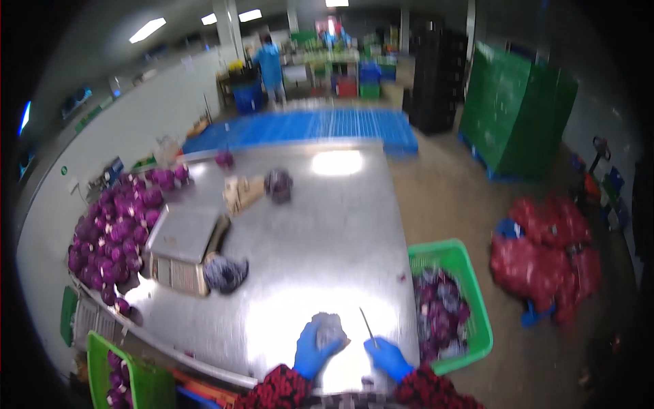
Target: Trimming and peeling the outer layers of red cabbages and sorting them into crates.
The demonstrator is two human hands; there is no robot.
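My left hand (314, 349), in a blue glove, grips a greyish-purple red cabbage (329, 327) just above the steel table (327, 245) or resting on it; I cannot tell which. A thin knife (366, 323) is held in my right hand (387, 359), also gloved in blue. Its blade points up and away, to the right of the cabbage and apart from it. A small purple scrap (367, 381) lies between my wrists near the table's front edge.
Peeled purple cabbages (112, 235) are heaped at the left, beside a weighing scale (184, 232). Right of the table stands a green basket (477, 312) of cabbages and leaves. Red mesh sacks (541, 260) lie on the floor. Another green basket (153, 383) is at lower left. A person (269, 64) stands far back.
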